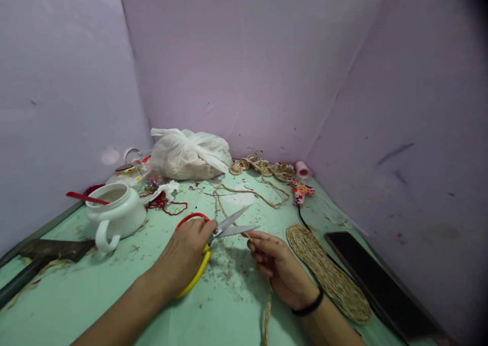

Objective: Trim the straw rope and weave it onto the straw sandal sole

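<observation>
My left hand is closed around a pair of scissors with one red and one yellow handle loop. The blades stand apart and point right, their tips close to my right hand. Pinched in my right fingers is a braided straw cord. One length of it hangs down toward the front edge, and the other runs away across the table in a loop. A woven straw shoe sole lies just right of my right hand, which wears a dark band at the wrist.
At left stand a white pot with a red-handled tool in it and a hammer-like dark tool. A tied white plastic bag, straw pieces and a pink spool sit at the back. A black slab lies at right.
</observation>
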`<state>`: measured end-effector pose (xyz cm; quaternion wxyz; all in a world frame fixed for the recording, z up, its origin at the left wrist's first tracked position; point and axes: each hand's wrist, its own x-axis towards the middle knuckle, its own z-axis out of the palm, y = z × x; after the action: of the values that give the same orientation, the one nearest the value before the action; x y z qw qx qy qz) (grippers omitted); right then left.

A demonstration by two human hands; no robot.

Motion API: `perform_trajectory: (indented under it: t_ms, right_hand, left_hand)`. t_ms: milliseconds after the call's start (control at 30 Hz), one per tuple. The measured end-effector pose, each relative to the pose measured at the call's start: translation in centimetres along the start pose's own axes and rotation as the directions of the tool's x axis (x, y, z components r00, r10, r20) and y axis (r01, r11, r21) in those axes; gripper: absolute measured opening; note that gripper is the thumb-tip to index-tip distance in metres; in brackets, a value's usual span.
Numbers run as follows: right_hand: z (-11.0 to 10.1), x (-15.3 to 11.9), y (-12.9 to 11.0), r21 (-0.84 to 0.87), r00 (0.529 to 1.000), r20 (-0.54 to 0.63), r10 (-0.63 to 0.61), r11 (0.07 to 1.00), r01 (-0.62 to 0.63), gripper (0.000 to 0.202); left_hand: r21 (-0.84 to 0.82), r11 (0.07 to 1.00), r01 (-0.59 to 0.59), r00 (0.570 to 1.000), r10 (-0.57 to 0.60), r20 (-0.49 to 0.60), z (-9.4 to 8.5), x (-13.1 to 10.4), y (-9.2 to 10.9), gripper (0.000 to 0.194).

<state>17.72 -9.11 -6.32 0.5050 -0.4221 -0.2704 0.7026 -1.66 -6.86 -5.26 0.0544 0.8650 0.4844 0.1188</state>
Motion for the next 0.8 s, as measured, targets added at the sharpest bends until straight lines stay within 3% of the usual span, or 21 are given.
perform_trajectory:
  t_ms: [300, 800]
  right_hand:
    - [0.0, 0.0, 0.3, -0.080, 0.999, -0.011, -0.036, 0.996, 0.035, 0.034]
    - [0.7, -0.3, 0.5, -0.174, 0.997, -0.024, -0.073, 0.982, 0.067, 0.033]
  left_hand:
    - [0.165, 0.984, -0.061, 0.998, 0.063, -0.010, 1.1, -0.1, 0.4, 0.041]
    - [0.200, 0.979, -0.044, 0.999, 0.041, 0.020, 1.3, -0.1, 0.8, 0.036]
